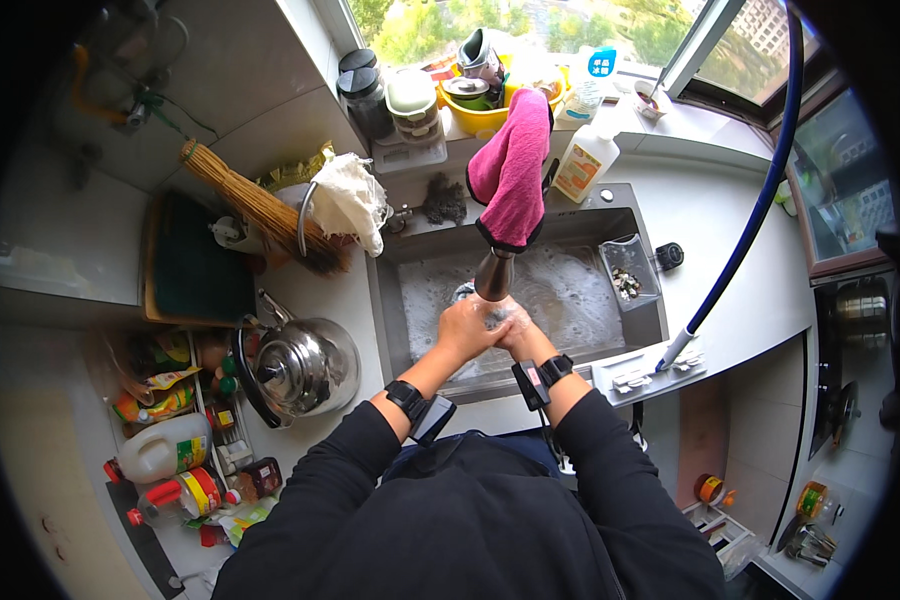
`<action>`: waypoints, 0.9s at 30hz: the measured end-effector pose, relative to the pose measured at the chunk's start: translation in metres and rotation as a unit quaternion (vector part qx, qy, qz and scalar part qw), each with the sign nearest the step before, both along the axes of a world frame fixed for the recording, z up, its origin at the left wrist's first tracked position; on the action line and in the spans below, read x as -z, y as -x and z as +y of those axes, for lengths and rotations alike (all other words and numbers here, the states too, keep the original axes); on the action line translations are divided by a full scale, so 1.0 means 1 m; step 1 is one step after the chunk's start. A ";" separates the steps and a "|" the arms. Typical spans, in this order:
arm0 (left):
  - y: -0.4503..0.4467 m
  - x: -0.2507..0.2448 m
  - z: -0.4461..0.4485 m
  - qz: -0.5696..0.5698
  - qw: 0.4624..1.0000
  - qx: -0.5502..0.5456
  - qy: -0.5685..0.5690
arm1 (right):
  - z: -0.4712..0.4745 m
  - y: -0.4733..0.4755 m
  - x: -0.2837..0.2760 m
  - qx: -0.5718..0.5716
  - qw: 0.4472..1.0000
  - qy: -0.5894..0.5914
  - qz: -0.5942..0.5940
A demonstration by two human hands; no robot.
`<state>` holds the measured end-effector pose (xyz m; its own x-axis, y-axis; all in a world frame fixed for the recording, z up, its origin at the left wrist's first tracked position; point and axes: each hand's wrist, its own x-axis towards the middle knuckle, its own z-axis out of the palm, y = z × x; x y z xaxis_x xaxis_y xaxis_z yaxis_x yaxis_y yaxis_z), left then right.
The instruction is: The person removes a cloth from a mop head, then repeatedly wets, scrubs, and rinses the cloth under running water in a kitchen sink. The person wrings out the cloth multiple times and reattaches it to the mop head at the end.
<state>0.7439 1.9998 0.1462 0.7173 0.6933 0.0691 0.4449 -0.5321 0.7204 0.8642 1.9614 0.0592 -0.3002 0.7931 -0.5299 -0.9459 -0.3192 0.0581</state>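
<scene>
Both hands are together over the sink (630, 225), just below the end of the metal faucet (495, 276). My left hand (465, 328) and my right hand (516, 330) touch each other, with a small greyish thing between them, perhaps a scrubber or foam; it is too small to tell. Sudsy water (570, 292) lies in the basin, and part of some object shows in it behind my left hand. A pink cloth (511, 172) with a dark edge hangs over the faucet. In the basin's right side sits a clear strainer box (630, 274) holding scraps.
A steel kettle (307, 367) stands left of the sink, near a straw brush (262, 202) and a white cloth (349, 199). Behind the sink are a white bottle (586, 161) and a yellow basin (472, 118). A blue pole (750, 240) slants down at the right.
</scene>
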 end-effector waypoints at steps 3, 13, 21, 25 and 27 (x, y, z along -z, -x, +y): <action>-0.005 -0.008 -0.006 -0.011 0.999 -0.021 -0.036 | 0.003 -0.007 0.011 -0.018 0.993 -0.091 0.079; -0.010 0.015 0.001 -0.042 0.998 -0.049 0.011 | -0.020 0.006 -0.036 -0.030 0.975 0.012 -0.221; 0.000 0.062 0.032 -0.086 0.980 -0.101 0.148 | -0.019 0.014 -0.041 0.109 0.905 -0.048 -0.408; 0.020 0.071 0.042 -0.103 0.893 -0.087 0.430 | -0.036 -0.005 -0.063 0.068 0.871 -0.055 -0.483; 0.031 0.066 0.040 -0.172 0.822 -0.090 0.534 | -0.043 -0.015 -0.072 0.030 0.850 -0.058 -0.523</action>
<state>0.7132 2.0395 0.0805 0.6617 0.5832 -0.4712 0.1182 0.5394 0.8337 0.8796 1.9186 0.1315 0.3298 0.8558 -0.3984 -0.4762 -0.2136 -0.8530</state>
